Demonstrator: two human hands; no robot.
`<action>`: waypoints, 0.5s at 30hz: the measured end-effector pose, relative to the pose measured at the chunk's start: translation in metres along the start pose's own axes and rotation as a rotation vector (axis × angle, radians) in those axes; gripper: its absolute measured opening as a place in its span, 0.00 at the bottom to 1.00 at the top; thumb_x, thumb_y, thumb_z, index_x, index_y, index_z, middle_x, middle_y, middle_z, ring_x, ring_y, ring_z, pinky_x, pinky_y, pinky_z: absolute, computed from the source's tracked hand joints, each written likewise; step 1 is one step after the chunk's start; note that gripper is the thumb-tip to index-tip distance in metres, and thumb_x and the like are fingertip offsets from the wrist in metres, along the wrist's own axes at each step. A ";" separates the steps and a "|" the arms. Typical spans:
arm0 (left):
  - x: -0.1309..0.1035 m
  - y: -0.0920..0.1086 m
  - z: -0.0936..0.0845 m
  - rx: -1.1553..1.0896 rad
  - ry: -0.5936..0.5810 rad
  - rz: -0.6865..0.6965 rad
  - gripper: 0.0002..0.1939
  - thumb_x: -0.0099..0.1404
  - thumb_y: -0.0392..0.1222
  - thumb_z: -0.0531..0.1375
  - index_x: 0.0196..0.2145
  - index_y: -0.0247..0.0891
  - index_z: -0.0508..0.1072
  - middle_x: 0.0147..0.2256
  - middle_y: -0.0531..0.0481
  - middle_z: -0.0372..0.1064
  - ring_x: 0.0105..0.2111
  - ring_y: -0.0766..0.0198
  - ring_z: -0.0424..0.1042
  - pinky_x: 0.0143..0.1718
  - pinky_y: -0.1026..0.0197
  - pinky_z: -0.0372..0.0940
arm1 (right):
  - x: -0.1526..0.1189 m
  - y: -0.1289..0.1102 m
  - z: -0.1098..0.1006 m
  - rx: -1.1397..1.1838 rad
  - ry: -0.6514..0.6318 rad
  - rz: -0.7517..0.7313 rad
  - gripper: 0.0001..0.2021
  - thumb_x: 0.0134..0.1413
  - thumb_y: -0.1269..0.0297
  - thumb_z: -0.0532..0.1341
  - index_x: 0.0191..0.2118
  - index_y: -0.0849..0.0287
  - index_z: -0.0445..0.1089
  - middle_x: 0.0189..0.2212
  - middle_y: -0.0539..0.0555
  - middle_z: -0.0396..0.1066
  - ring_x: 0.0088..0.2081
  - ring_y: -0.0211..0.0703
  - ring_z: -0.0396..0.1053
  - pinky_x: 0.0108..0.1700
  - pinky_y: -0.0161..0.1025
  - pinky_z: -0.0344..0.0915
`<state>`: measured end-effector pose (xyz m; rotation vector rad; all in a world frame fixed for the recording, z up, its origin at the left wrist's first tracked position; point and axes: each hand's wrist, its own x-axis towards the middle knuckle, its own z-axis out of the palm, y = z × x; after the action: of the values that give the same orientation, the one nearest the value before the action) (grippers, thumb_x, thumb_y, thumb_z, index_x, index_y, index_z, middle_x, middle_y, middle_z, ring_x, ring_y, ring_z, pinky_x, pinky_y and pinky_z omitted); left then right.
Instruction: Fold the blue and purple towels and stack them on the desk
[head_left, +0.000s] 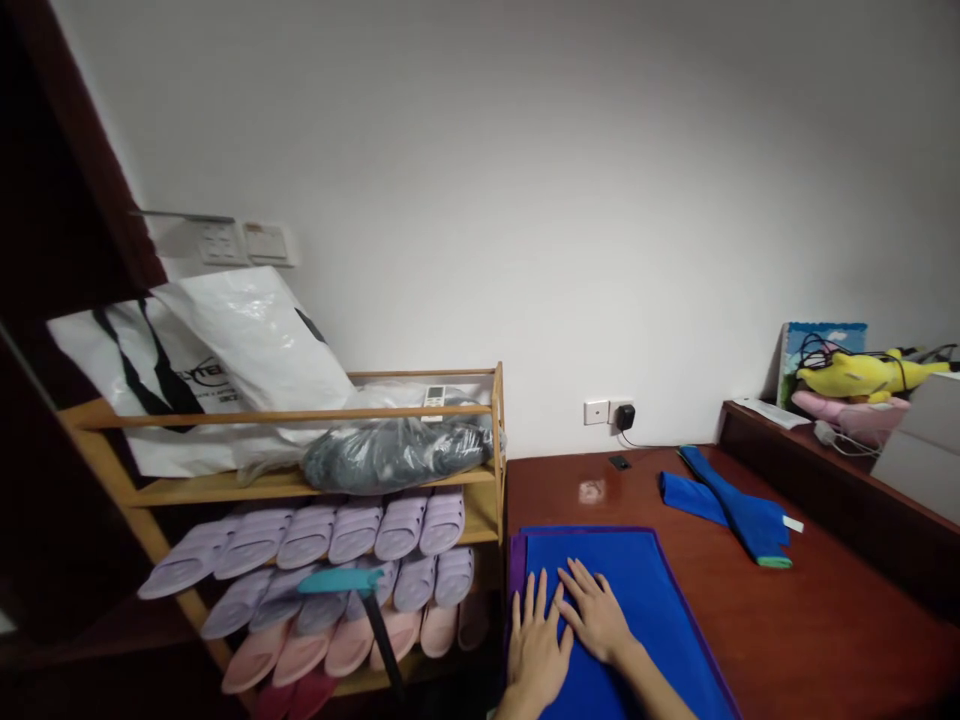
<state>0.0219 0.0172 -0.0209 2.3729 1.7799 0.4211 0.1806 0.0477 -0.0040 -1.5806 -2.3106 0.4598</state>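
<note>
A blue cloth with a purple border [637,570] lies flat on the reddish-brown table [847,640]. My left hand [536,645] rests palm down near its left side, fingers stretched out and pointing away from me. Just to the right, my right hand [596,615] also lies flat on the blue fabric, its fingers slanting toward the left hand. The two hands are close together, and neither grips anything. Farther back on the right, a pair of blue gloves [739,505] lies crossed on the tabletop, with green edging and a white tag.
A wooden shoe rack [499,450] stands left of the table, with several lilac slippers [352,530] and pink ones below. White bags [247,350] sit on top. A raised ledge at right holds a yellow plush toy [862,375]. A black plug [624,416] is in the wall socket.
</note>
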 end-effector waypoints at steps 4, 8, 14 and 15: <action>0.001 -0.007 0.010 -0.029 0.016 -0.047 0.29 0.65 0.57 0.45 0.62 0.56 0.44 0.65 0.56 0.29 0.64 0.51 0.28 0.62 0.40 0.37 | 0.018 0.042 0.000 -0.117 0.100 0.173 0.30 0.58 0.42 0.41 0.63 0.47 0.50 0.65 0.50 0.44 0.65 0.42 0.39 0.64 0.50 0.39; 0.005 -0.012 0.015 -0.049 -0.037 -0.051 0.31 0.64 0.57 0.46 0.62 0.56 0.43 0.65 0.55 0.28 0.64 0.50 0.28 0.62 0.38 0.36 | 0.004 0.109 -0.022 -0.137 0.159 0.367 0.32 0.58 0.43 0.40 0.64 0.53 0.48 0.65 0.56 0.42 0.65 0.49 0.40 0.62 0.59 0.42; 0.011 -0.019 0.017 -0.030 -0.098 -0.059 0.32 0.62 0.57 0.48 0.62 0.55 0.43 0.65 0.55 0.31 0.63 0.47 0.30 0.61 0.35 0.36 | -0.018 0.149 -0.031 -0.154 0.192 0.485 0.34 0.56 0.42 0.42 0.64 0.54 0.47 0.65 0.55 0.41 0.65 0.49 0.36 0.62 0.60 0.41; 0.012 -0.017 0.015 -0.019 -0.099 -0.065 0.32 0.62 0.57 0.48 0.62 0.54 0.44 0.65 0.55 0.32 0.63 0.46 0.30 0.61 0.34 0.36 | -0.018 0.142 -0.029 -0.162 0.229 0.466 0.34 0.56 0.42 0.42 0.64 0.55 0.46 0.65 0.55 0.40 0.65 0.49 0.35 0.62 0.59 0.41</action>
<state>0.0138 0.0343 -0.0387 2.2742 1.7945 0.3053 0.3179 0.0815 -0.0398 -2.1353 -1.8453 0.1789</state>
